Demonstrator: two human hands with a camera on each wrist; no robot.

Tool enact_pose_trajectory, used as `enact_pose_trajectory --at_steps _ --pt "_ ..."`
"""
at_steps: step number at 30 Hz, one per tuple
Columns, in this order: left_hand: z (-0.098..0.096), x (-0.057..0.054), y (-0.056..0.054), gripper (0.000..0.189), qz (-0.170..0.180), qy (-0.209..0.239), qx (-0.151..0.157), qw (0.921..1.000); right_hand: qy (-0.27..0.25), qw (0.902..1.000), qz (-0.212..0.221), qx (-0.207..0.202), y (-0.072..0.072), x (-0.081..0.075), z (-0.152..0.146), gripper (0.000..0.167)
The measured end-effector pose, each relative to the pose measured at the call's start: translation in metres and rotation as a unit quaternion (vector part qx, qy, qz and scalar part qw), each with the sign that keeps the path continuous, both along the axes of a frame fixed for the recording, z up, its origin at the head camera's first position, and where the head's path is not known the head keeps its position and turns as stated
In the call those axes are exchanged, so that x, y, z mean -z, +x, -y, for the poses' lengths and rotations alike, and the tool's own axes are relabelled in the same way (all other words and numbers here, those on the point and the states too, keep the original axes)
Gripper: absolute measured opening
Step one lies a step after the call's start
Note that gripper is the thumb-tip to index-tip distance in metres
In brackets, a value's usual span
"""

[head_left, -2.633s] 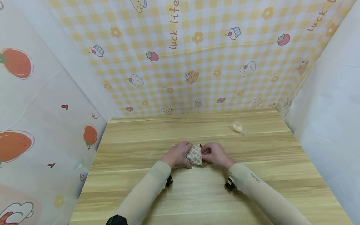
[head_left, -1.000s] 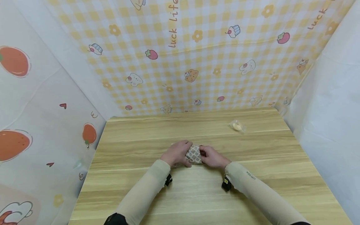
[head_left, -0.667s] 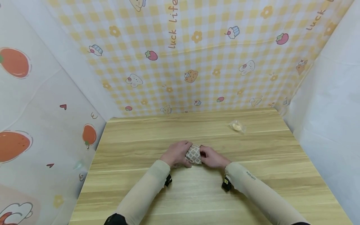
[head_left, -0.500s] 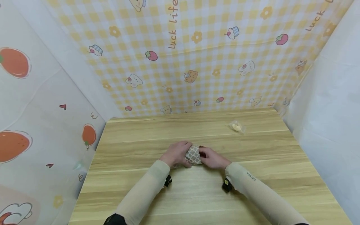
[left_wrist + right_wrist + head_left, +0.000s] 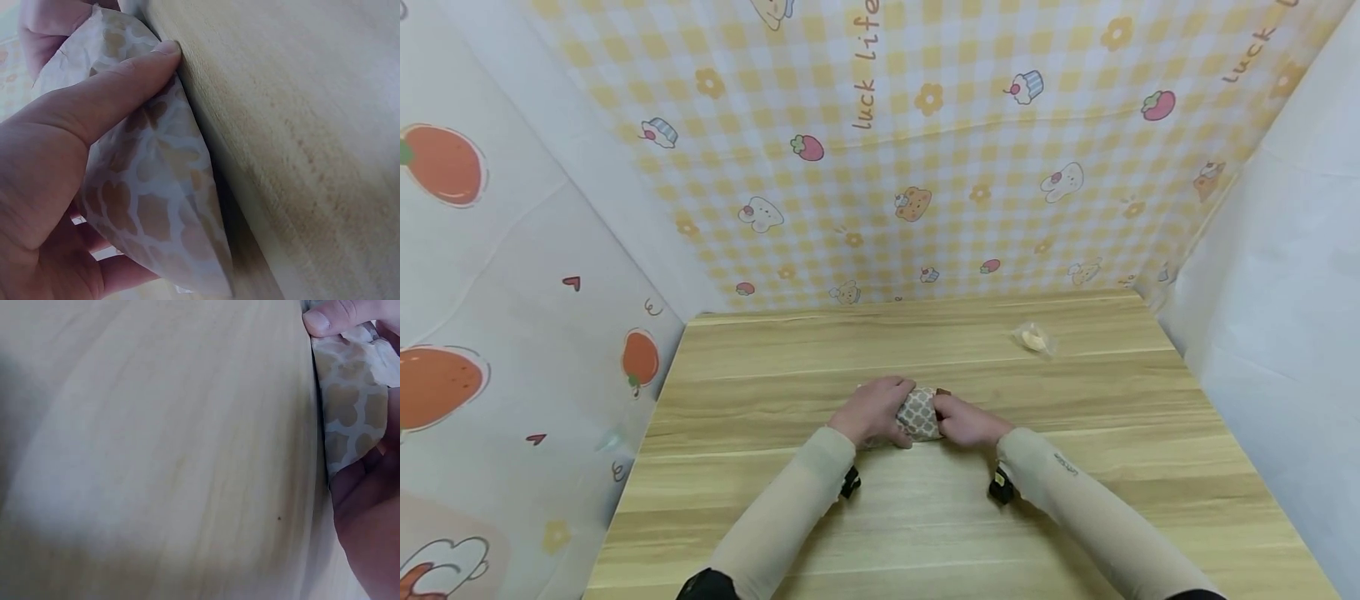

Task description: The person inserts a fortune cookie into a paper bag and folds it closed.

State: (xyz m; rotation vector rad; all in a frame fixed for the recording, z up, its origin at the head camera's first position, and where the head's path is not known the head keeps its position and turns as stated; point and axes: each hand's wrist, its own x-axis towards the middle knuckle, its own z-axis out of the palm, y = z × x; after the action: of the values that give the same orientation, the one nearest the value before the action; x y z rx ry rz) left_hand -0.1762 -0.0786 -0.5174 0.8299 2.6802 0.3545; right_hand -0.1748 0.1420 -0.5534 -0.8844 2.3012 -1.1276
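Note:
A beige paper bag (image 5: pixel 917 414) with a white lattice pattern lies flat on the table, its mouth facing right. My left hand (image 5: pixel 874 412) grips its left part, thumb across the near side and fingers round the far side. In the left wrist view that thumb (image 5: pixel 119 87) presses the crinkled paper. At the mouth is my right hand (image 5: pixel 967 422), its fingers bent and the fingertips hidden inside the bag. A bit of brown shows just above these fingers. The right wrist view has the paper edge overlapping the right hand (image 5: pixel 375 519); I cannot tell what its fingertips hold.
A small clear plastic packet (image 5: pixel 1033 339) with something pale yellow in it lies toward the back right of the wooden table (image 5: pixel 760 350). A yellow checked cloth (image 5: pixel 955 167) hangs behind the table, with white printed sheets at the left and a white one at the right.
My right hand has moved slightly left and farther into the bag's mouth, and brown now shows above its fingers. My left hand keeps its grip in place. The plastic packet has not moved.

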Motion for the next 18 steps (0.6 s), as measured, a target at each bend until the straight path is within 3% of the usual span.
enact_pose_trajectory --at_steps 8,18 --pt "-0.0009 -0.0001 -0.0003 0.093 -0.021 -0.014 0.017 0.9995 0.025 0.9996 0.007 -0.009 -0.0016 -0.0040 0.0009 0.042" --pt "0.0018 0.0017 -0.0004 0.093 -0.014 0.000 0.008 0.9999 -0.014 0.9996 -0.008 -0.025 -0.0037 0.0015 0.0000 0.033"
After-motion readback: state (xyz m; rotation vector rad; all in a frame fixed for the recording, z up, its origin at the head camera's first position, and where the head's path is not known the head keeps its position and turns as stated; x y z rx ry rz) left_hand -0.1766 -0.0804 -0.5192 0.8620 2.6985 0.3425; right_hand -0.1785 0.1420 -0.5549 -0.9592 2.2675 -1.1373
